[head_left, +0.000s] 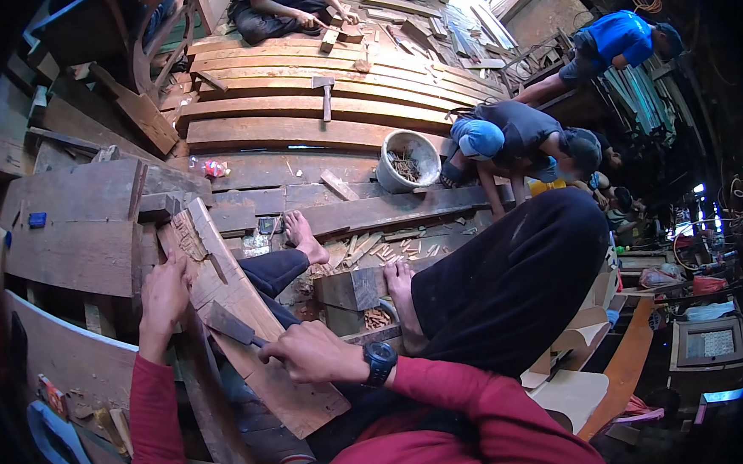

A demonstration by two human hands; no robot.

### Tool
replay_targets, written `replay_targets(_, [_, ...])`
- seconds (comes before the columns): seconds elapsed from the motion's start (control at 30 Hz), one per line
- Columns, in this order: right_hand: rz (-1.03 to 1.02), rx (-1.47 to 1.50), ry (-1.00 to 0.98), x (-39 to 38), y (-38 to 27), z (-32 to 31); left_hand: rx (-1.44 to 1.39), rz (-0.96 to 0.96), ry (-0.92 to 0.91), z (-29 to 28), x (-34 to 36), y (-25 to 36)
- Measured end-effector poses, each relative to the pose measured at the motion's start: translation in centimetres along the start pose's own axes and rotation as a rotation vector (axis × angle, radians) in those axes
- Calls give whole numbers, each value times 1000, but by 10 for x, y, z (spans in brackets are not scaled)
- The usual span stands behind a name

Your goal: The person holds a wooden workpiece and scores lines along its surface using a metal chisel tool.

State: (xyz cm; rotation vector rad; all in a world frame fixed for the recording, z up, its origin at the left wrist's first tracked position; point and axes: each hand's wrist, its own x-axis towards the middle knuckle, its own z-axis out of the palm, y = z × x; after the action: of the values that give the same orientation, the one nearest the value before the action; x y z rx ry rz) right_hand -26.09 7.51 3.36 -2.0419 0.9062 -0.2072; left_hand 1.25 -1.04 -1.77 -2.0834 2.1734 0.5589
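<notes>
A pale wooden board lies slanted across my lap, its far end cut into a rough notch. My left hand is closed on the board's left edge near that notch, its fingertips partly hidden. In my right hand, fingers wrapped round the handle, is a chisel with a broad dark blade. The blade lies low over the board's middle, pointing up and left; whether it touches the wood I cannot tell. A dark watch is on my right wrist.
Long beams line the floor ahead, a hammer on them. A bucket of wooden bits stands beside a bent-over person. Another person works at the back. Wide planks are at my left; my bare feet are ahead.
</notes>
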Motion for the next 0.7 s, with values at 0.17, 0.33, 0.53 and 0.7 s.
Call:
replay_targets(0.17, [-23,-25,-66,2,-25,-15,12,1,0,-2,-2,-5])
replay_targets(0.33, [-24,-18,21,1,-8,-1,5,-31,-29,-4,1,-1])
replay_targets(0.53, [-18,-49,70,4,-2,2,-15,-12,-3,-2,-5,-1])
replay_targets(0.7, [-70,70,73,1,-23,-8,-24,-2,-36,-9,-5,0])
